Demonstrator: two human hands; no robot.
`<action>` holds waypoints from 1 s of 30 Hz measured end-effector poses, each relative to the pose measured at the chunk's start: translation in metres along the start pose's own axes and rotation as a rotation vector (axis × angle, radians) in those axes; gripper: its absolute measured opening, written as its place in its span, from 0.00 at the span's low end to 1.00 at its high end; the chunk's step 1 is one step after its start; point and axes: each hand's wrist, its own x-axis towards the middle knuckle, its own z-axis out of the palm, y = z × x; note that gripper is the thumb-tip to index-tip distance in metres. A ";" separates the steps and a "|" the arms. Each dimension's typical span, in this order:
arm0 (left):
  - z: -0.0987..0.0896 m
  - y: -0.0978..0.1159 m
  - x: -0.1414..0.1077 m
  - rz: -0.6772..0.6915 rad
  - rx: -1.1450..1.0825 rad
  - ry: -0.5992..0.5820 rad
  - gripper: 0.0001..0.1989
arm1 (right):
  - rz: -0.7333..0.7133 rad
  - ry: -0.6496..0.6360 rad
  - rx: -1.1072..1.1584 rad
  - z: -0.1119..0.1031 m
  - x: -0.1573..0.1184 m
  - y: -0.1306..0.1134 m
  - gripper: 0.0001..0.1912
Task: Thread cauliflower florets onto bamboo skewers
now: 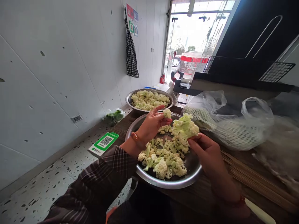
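Over a wide metal bowl [163, 183], both hands hold pieces of cauliflower. Between the fingertips of my left hand [151, 124] is a small cauliflower floret [167, 113]. My right hand [206, 152] grips a larger cauliflower piece [185, 127] by its lower right side, its branching pale stems showing. The two pieces are apart, a narrow gap between them. Below lie several loose cauliflower florets [165, 158], heaped in the bowl. My left forearm hides part of the bowl's left side.
Behind stands a second metal bowl [127, 101] heaped with florets. Plastic bags [243, 127] with netted contents lie at right, beside a bundle of thin wooden skewers [254, 177]. A green QR-code sign [104, 143] and a bag of green vegetables [114, 115] are at left.
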 end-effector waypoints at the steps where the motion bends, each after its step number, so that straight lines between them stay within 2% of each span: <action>1: 0.000 0.001 0.000 -0.013 -0.017 -0.002 0.18 | -0.013 -0.036 -0.022 0.001 0.002 -0.001 0.11; 6: -0.001 0.001 0.002 -0.099 -0.035 -0.021 0.11 | -0.031 -0.138 -0.085 0.003 0.010 -0.001 0.11; 9: -0.003 -0.001 0.003 -0.106 0.015 -0.065 0.14 | -0.030 -0.122 -0.090 0.001 0.012 0.004 0.11; 13: -0.007 -0.004 0.005 -0.040 0.164 -0.116 0.16 | -0.034 -0.119 -0.108 0.001 0.012 0.008 0.11; 17: -0.006 -0.004 0.004 -0.003 0.273 -0.159 0.25 | -0.041 -0.132 -0.123 0.001 0.009 0.006 0.10; 19: -0.004 -0.003 0.002 0.012 0.317 -0.166 0.23 | -0.048 -0.132 -0.120 0.000 0.008 0.006 0.10; 23: -0.003 -0.002 0.003 0.033 0.336 -0.112 0.15 | -0.056 -0.127 -0.094 -0.003 0.007 0.008 0.09; 27: -0.008 -0.004 0.009 0.027 0.256 0.017 0.17 | -0.043 -0.106 -0.054 -0.005 0.007 0.012 0.10; 30: -0.010 -0.005 0.011 0.027 0.181 0.024 0.22 | -0.044 -0.112 -0.069 -0.005 0.006 0.013 0.10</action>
